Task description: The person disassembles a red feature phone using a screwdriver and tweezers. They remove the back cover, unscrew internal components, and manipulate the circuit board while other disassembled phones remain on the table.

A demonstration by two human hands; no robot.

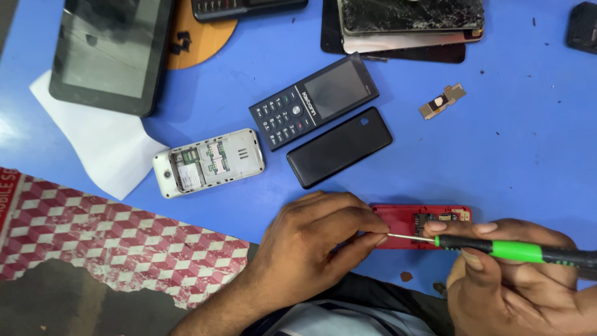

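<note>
Holding the opened red plastic phone body (423,225) steady with pinched left hand (317,239), right hand (510,280) grips green-and-black screwdriver (497,247), tip at its edge; still mid-disassembly.

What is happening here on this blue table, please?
A person is working on a red phone body lying open on the blue table. The left hand steadies its left end, while the right hand holds a green-and-black screwdriver with its tip at that end. Nearby lie a white phone with its back off, a dark keypad phone and a black back cover.
</note>
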